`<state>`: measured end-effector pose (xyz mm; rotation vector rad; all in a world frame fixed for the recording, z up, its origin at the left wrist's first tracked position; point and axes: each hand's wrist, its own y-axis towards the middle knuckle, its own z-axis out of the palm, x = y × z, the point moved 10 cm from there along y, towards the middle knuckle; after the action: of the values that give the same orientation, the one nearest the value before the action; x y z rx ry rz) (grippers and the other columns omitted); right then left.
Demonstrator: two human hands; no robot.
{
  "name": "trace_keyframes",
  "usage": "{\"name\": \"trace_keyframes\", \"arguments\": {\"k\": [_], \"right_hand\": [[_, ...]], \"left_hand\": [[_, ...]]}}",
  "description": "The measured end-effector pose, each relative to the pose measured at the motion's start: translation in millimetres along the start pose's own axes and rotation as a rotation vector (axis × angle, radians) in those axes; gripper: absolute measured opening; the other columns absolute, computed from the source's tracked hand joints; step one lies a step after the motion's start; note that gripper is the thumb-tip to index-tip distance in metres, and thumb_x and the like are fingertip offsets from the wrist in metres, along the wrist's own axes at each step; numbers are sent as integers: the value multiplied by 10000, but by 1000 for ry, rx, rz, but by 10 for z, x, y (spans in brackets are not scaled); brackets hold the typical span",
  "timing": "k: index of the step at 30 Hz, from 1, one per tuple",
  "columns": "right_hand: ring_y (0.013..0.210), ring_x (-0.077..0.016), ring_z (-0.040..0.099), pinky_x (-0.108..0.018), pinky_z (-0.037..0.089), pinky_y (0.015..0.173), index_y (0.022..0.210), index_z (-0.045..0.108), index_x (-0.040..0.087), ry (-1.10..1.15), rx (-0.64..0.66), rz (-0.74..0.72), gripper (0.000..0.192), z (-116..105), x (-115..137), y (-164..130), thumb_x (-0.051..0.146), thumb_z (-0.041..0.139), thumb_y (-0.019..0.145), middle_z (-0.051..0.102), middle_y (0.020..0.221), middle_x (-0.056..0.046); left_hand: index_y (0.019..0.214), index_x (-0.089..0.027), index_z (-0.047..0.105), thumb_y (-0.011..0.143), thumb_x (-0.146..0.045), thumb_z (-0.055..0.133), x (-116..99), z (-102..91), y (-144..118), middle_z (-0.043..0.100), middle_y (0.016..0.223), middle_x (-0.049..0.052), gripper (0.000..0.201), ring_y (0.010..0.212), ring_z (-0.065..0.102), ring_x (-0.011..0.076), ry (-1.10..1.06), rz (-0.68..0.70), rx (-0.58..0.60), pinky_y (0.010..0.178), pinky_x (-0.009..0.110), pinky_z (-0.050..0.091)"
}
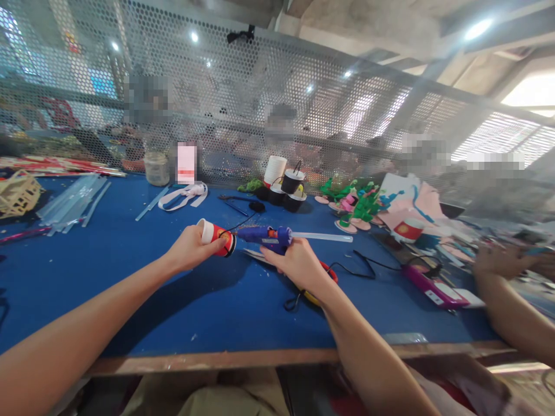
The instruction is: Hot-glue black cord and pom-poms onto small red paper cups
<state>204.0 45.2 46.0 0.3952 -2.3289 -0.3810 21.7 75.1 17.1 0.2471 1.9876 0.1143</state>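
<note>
My left hand is closed around a small red and white paper cup, tilted on its side with its black-edged end facing right. A blue glue gun is gripped in my right hand, its nozzle pointing left at the cup's dark end. Whether nozzle and cup touch I cannot tell. From the gun's back sticks a clear glue stick. Scissors with red and yellow handles lie under my right hand, partly hidden by it, the blades showing to the left.
Loose glue sticks, a glass jar and white ribbon lie left. Black-wrapped cups and green felt plants stand at the back. A purple power strip and a co-worker's hand are right.
</note>
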Motion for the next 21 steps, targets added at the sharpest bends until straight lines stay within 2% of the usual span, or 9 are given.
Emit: {"name": "trace_keyframes", "arguments": {"k": [5, 21], "right_hand": [[438, -128, 461, -229, 356, 441, 453, 452, 195, 1, 0, 18, 269, -1, -14, -3, 291, 519, 695, 423, 355, 33], [463, -140, 491, -234, 380, 452, 502, 508, 193, 4, -24, -29, 218, -32, 36, -18, 294, 508, 695, 445, 374, 30]], "left_hand": [[544, -150, 520, 609, -414, 621, -21, 36, 1, 448, 443, -51, 290, 421, 339, 69, 60, 27, 34, 402, 211, 238], [509, -142, 519, 621, -460, 601, 14, 49, 16, 406, 440, -47, 347, 410, 286, 62, 66, -20, 57, 385, 210, 208]]}}
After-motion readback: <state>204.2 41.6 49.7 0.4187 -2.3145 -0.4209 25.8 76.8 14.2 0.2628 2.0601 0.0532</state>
